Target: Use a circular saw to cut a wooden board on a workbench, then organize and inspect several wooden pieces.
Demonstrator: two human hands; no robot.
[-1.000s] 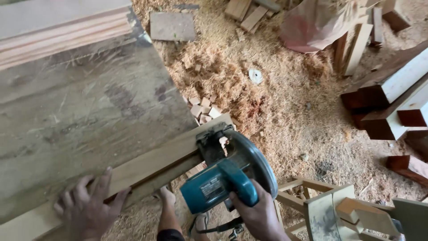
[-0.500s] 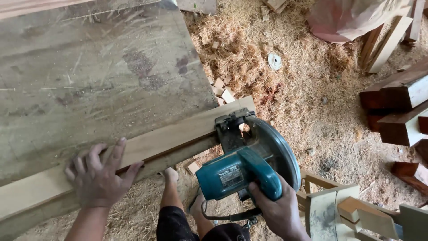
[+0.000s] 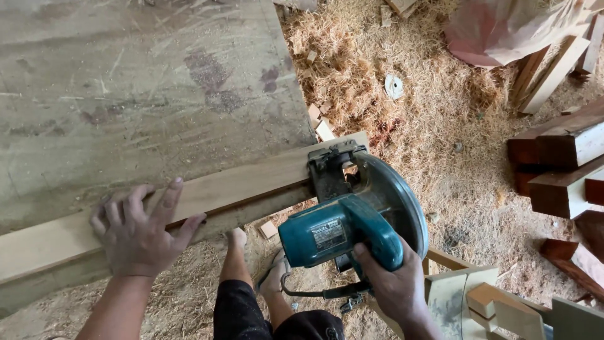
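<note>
My left hand [image 3: 141, 228] lies flat with spread fingers on a long pale wooden plank [image 3: 239, 182], pressing it down on the front edge of a large worn workbench [image 3: 126, 94]. My right hand [image 3: 393, 283] grips the handle of a teal circular saw [image 3: 352, 217]. The saw's base and blade guard sit at the plank's right end, where it overhangs the bench corner. My legs and bare feet [image 3: 236, 242] stand below the bench edge on sawdust.
Sawdust and shavings cover the floor [image 3: 409, 113]. Small wood offcuts [image 3: 321, 123] lie by the bench corner. Reddish timber blocks [image 3: 560, 164] are stacked at the right. A pinkish sack [image 3: 497, 31] lies top right; wooden frame pieces [image 3: 491, 302] sit bottom right.
The view has shifted so the bench, plank and saw sit further right and lower. The saw stays at the plank's right end, and both hands keep their hold.
</note>
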